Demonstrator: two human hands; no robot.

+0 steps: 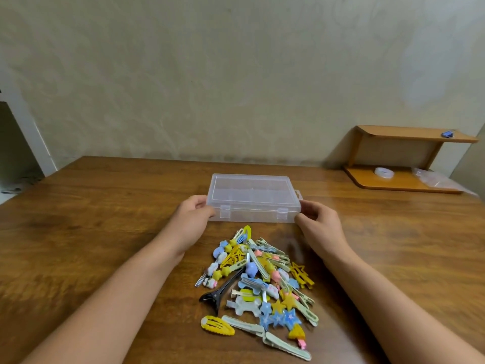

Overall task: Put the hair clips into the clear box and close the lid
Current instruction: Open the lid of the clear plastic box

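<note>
Pale patterned wall point(236, 74) at 12 o'clock; wooden table point(105, 206) below; small wooden shelf point(409, 135) at 2 o'clock.

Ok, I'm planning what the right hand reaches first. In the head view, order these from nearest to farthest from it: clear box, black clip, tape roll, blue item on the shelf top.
1. Clear box: touching the right hand, at its left.
2. Black clip: in the pile, nearer the person.
3. Tape roll: lower shelf board, far right.
4. Blue item: shelf top, farthest right.
</note>
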